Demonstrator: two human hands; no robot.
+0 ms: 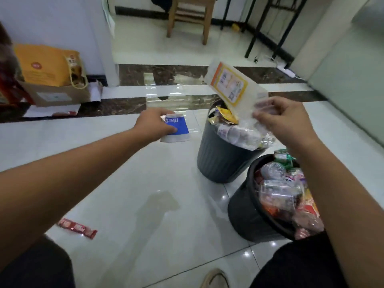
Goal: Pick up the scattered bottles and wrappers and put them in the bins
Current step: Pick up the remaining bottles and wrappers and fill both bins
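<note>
The right grip (284, 123) pinches a clear wrapper (230, 86) by its corner just above the heaped far bin (216, 161); the left grip (153, 126) closes around a blue cup (179, 126) on the floor (145, 183). The near bin (241, 215), below the right grip, is heaped too, so most seems done. Left: these two pieces and a red wrapper (76, 228) well behind the left grip.

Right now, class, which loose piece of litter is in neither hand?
The red wrapper lying on the floor; the left hand grips the blue cup, the right hand pinches the clear bag.
</note>
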